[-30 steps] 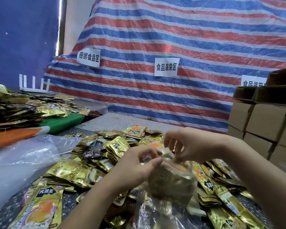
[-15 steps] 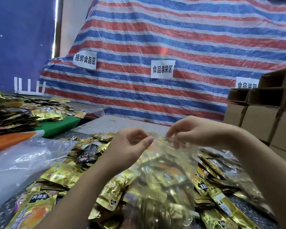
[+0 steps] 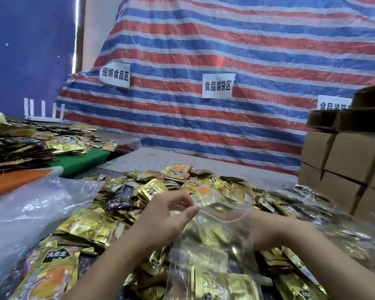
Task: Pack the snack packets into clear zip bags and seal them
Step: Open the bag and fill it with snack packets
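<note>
Clear zip bag (image 3: 212, 252) is held upright over the pile of snack packets (image 3: 152, 191), low centre of view; a few gold packets sit in its bottom, top strip appears unsealed. Left hand (image 3: 160, 219) pinches the bag's upper left edge between thumb and curled fingers. Right hand (image 3: 266, 230) lies behind the plastic at the bag's right side; finger state cannot be told. Judgement: this bag is filled but still needs sealing, and many loose packets remain. Cardboard boxes (image 3: 344, 156) stand at right, a crumpled plastic sheet (image 3: 30, 208) at left.
</note>
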Demonstrator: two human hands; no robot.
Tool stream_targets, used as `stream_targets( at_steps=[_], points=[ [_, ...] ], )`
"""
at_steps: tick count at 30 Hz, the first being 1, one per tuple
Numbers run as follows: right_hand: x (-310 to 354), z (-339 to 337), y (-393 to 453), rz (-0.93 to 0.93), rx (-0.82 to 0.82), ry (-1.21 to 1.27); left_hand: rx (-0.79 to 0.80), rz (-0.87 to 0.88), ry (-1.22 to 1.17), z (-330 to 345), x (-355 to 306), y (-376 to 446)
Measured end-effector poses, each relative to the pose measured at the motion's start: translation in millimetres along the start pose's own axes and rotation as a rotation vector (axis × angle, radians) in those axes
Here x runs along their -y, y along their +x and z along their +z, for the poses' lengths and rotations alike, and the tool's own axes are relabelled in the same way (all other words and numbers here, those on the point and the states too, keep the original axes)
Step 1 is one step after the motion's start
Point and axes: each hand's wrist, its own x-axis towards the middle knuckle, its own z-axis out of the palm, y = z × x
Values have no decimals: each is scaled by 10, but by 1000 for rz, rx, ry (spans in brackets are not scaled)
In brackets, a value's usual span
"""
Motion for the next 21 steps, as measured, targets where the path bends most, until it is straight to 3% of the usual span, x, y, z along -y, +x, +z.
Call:
stream_targets(
  at_steps=[3, 7, 15, 18, 21],
  points=[
    [-35, 105, -12, 12, -38, -84, 5, 10, 23, 21, 16, -16],
    [-89, 197, -44, -62, -215, -149, 11, 26, 37, 45, 33, -20],
    [-207, 553, -12, -37, -530, -150, -10, 52, 43, 69, 39, -27],
    [-164, 627, 32, 25, -815, 78, -22, 70, 42, 82, 41, -28],
    [-122, 476, 53, 126, -1030, 562, -15, 72, 43, 87, 49, -25]
  ],
)
